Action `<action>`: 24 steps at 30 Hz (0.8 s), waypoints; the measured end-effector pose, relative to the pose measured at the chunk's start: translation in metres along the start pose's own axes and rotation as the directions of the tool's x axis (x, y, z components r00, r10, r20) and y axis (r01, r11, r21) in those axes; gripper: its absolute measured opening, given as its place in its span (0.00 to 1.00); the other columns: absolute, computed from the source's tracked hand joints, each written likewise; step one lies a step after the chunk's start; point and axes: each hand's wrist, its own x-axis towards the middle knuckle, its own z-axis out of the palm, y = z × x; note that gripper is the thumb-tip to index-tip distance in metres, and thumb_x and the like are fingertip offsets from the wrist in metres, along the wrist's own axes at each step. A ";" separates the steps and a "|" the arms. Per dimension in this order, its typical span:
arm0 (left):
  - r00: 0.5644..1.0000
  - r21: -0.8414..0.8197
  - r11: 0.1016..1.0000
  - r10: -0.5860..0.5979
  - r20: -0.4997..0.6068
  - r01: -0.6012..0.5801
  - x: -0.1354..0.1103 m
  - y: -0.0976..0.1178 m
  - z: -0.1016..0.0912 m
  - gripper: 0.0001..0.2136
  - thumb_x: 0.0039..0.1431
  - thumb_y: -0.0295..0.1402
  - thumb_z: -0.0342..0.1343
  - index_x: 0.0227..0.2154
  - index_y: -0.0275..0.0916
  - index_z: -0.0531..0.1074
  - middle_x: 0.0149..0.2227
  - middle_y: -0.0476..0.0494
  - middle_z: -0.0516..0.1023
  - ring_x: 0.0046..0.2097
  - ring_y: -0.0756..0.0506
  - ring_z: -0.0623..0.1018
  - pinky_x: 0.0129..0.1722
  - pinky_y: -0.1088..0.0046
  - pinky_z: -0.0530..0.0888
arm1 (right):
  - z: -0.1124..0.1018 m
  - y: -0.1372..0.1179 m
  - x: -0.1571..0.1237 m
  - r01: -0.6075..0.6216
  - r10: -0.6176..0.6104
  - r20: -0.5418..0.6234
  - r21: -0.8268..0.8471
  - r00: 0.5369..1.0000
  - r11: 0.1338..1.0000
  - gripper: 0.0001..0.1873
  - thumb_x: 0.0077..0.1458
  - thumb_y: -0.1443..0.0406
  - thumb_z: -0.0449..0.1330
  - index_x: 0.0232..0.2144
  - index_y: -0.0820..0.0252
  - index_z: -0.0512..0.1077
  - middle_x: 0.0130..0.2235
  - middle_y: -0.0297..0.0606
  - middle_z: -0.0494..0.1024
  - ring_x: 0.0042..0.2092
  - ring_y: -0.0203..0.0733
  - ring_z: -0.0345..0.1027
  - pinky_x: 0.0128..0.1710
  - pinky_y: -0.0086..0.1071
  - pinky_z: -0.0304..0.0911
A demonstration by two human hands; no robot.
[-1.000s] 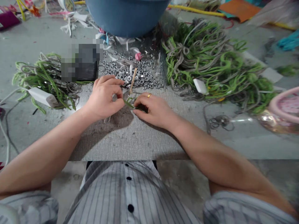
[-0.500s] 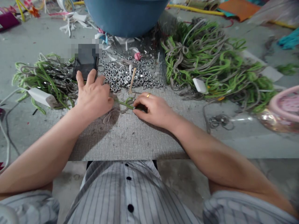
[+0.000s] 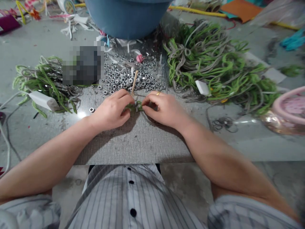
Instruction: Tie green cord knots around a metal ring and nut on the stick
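Observation:
My left hand (image 3: 111, 109) is closed, its fingertips pinching a short piece of green cord (image 3: 131, 106) near the middle of the table. From the other side my right hand (image 3: 165, 108), with a ring on one finger, pinches the same cord. Something small and metallic sits on the cord between the fingertips; its shape is too small to make out. A grey strand trails beneath my right hand. Just behind the fingers a thin wooden stick (image 3: 134, 82) leans up over a spread of metal hex nuts (image 3: 114, 83).
Green and grey cords (image 3: 202, 63) lie heaped at the right. A smaller cord bundle (image 3: 45, 73) with metal rings is at the left, beside a white adapter (image 3: 44, 100). A blue tub (image 3: 127, 19) stands behind the nuts. One loose nut (image 3: 91, 110) lies near my left forearm.
My left hand has moved right from beside the phone, closing on the green cord near my right hand. My right hand has shifted slightly right. A loose nut now shows on the left.

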 end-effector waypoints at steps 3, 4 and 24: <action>0.998 -0.055 0.998 -0.011 0.055 0.014 -0.001 -0.001 0.005 0.12 0.56 0.26 0.47 0.42 0.33 0.71 0.40 0.38 0.72 0.40 0.45 0.75 0.40 0.69 0.74 | 0.001 0.000 0.000 0.002 -0.002 0.002 -0.036 1.000 0.999 0.05 0.53 0.69 0.56 0.30 0.59 0.73 0.34 0.39 0.77 0.33 0.40 0.68 0.34 0.33 0.60; 0.998 -0.057 0.998 -0.019 0.068 0.023 -0.002 -0.001 0.006 0.12 0.56 0.26 0.48 0.42 0.33 0.71 0.40 0.38 0.72 0.39 0.45 0.75 0.40 0.69 0.74 | 0.001 0.000 0.000 -0.001 0.002 0.004 -0.047 1.000 0.999 0.06 0.53 0.69 0.56 0.30 0.59 0.73 0.34 0.39 0.77 0.33 0.40 0.68 0.34 0.33 0.60; 0.973 0.139 0.979 -0.168 0.155 0.147 0.000 0.004 0.008 0.15 0.60 0.38 0.50 0.44 0.37 0.75 0.39 0.40 0.76 0.38 0.42 0.78 0.32 0.68 0.73 | 0.001 -0.003 0.001 -0.102 0.113 0.116 -0.097 0.987 0.990 0.06 0.54 0.66 0.57 0.32 0.58 0.74 0.27 0.34 0.75 0.29 0.38 0.66 0.31 0.32 0.55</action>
